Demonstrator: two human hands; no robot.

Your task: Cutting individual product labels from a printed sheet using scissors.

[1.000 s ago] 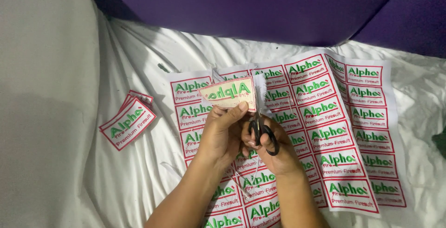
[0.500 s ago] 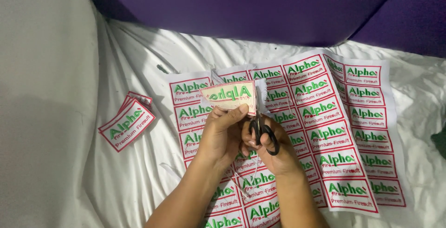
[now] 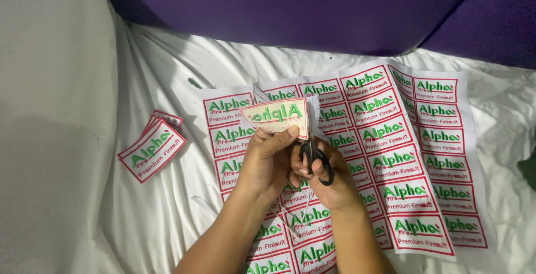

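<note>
White cloth (image 3: 167,218), creased, covers the whole work surface; purple backing (image 3: 312,6) runs across the top. Head view, looking down.

Centre: we hold one cut label patch (image 3: 277,116) w/ our left hand (image 3: 267,165), lifted above the printed sheet. Left fingers (image 3: 279,138) are closed on the patch's lower edge, thumb in front. Patch is roughly rectangular; its long axis runs left–right, tilted a little, right end slightly lower. We see its reverse side: lettering reads mirrored, beige ground, red border. Face points toward the camera, not flat on the cloth.

Our right hand (image 3: 326,182) sits just beside the left, touching it approx. at the knuckles. Right fingers are curled shut through the loops of black-handled scissors (image 3: 315,159). Scissors point up and away from us, tips at the patch's right edge; blades are mostly hidden behind the patch, so we cannot tell how far they gape.

Below and to the right: sheet of uncut labels (image 3: 402,157), white w/ red frames and green lettering, in several columns; its long axis runs diagonally, upper left to lower right. Both forearms lie over its left columns.

Left: small stack of cut labels (image 3: 152,150) on the cloth, well apart from the hands, turned diagonally.
</note>
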